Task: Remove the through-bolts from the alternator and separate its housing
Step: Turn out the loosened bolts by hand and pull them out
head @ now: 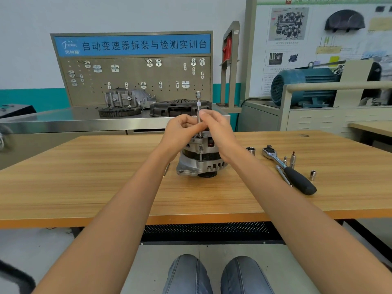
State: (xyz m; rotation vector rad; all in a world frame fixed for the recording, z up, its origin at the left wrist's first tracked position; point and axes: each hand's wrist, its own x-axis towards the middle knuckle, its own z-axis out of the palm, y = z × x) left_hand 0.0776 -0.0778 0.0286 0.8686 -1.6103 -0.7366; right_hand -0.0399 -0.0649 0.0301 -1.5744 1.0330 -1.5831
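Two hands — left hand (181, 129), right hand (214, 126) — pinch extension bar (198, 107) upright on alternator (201, 160).

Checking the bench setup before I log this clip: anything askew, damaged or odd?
Nothing damaged or spilled. The alternator stands on the table, an extension bar upright on its top, pinched by the left hand and right hand. The ratchet and loose sockets lie scattered to the right, untidy only.

light: bright, even | shadows: soft | edges: wide-angle bowing, left blurred
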